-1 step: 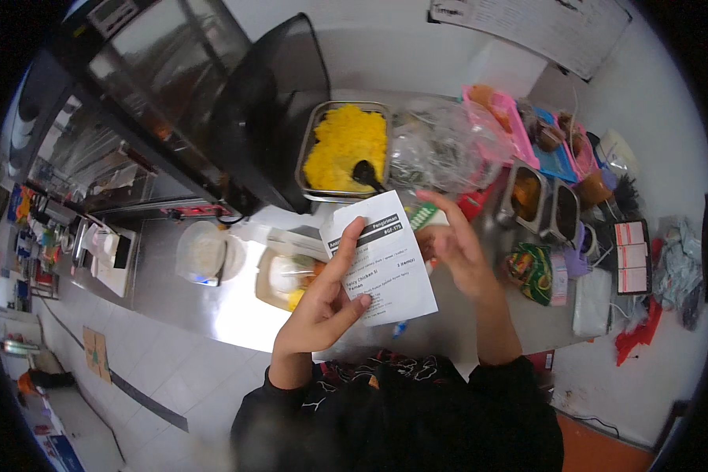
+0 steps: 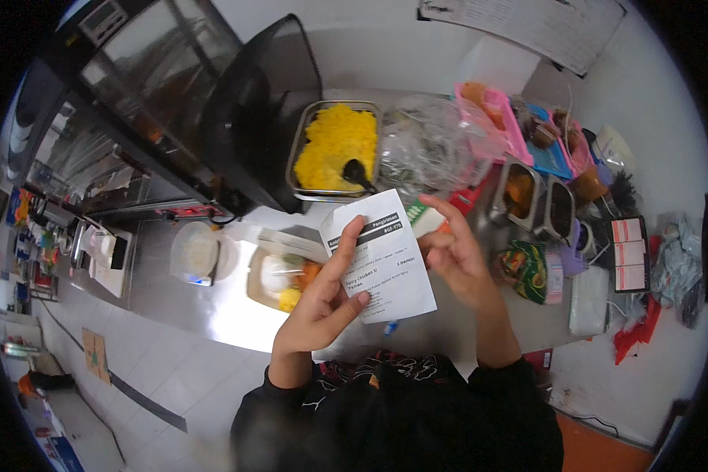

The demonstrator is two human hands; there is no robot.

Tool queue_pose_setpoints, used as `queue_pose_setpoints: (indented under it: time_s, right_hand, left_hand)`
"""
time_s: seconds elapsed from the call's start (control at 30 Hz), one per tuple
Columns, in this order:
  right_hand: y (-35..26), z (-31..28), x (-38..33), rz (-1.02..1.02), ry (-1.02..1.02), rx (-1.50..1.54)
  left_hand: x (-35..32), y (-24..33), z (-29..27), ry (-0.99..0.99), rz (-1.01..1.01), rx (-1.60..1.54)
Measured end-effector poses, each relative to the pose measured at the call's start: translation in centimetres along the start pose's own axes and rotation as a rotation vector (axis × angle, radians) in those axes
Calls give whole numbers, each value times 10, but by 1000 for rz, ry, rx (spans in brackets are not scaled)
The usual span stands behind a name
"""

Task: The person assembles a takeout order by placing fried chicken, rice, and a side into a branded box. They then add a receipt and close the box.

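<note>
My left hand (image 2: 319, 305) is closed on a white printed paper slip (image 2: 397, 271), a receipt. Its index finger and thumb lie across the front of the paper. Beside the slip's right edge, my right hand (image 2: 462, 263) is held up with the index finger stretched out and the other fingers loosely bent; it holds nothing that I can see. Behind the slip, an open takeaway box (image 2: 258, 293) with white and yellow food and an orange piece rests on the metal counter, partly hidden by my left hand.
A metal pan (image 2: 296, 149) of yellow rice (image 2: 337, 141) with a black spoon (image 2: 355, 171) stands at the back. Clear plastic bags (image 2: 429, 145), a pink basket (image 2: 515, 145) and two metal food containers (image 2: 521, 193) are to its right. A round tub (image 2: 197, 250) sits at left.
The counter and its contents have shifted slightly left in the view. My right hand's fingers have moved slightly beside the slip, and more of the takeaway box shows. My left hand still holds the slip.
</note>
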State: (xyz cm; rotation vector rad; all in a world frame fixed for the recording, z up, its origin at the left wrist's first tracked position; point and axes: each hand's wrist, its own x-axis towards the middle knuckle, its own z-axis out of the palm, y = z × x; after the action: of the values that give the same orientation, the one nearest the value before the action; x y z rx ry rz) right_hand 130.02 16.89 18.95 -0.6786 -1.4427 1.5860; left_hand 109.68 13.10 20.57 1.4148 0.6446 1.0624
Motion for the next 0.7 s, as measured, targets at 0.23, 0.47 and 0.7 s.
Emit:
queue_pose_setpoints:
  time_s: [0.23, 0.47, 0.7]
  right_hand:
    - [-45, -70, -98, 22, 73, 49]
    - [-72, -112, -147, -82, 83, 92]
    - [-68, -127, -157, -230, 61, 29]
  left_hand:
    - [44, -23, 119, -6, -38, -269]
    - [66, -13, 188, -65, -96, -563]
    - [68, -18, 197, -81, -53, -105]
